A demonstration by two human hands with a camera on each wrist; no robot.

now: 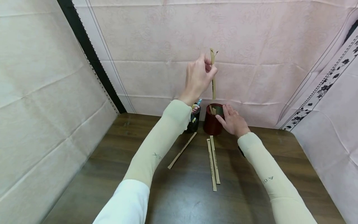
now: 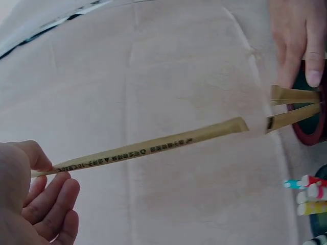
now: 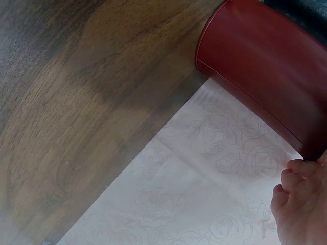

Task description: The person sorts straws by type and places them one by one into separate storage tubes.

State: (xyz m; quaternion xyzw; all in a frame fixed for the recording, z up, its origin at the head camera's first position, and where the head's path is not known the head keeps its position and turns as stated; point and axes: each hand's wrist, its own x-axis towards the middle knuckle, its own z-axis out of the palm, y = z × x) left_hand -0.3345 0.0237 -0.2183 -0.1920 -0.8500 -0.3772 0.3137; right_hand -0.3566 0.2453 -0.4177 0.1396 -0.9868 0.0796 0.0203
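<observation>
My left hand (image 1: 198, 76) is raised above a round dark red pen holder (image 1: 213, 124) and pinches a paper-wrapped straw (image 2: 153, 147) near one end between thumb and fingers. Printed characters run along its brown wrapper, and its other end points down toward the holder's opening. Inside the holder stand more wrapped straws (image 2: 294, 117), their ends showing above the rim. On the holder's right side, my right hand (image 1: 234, 123) grips it near the top, thumb at the rim. The right wrist view shows those fingers (image 3: 294, 181) curled beside the holder's edge.
Left of the red holder stands a black pen cup (image 1: 193, 121) with colourful pens (image 2: 311, 196). One wrapped straw (image 1: 181, 151) lies slanted on the wooden table (image 1: 117, 183); two more straws (image 1: 211, 165) lie side by side before the holder. Pale cloth (image 1: 156, 34) hangs behind.
</observation>
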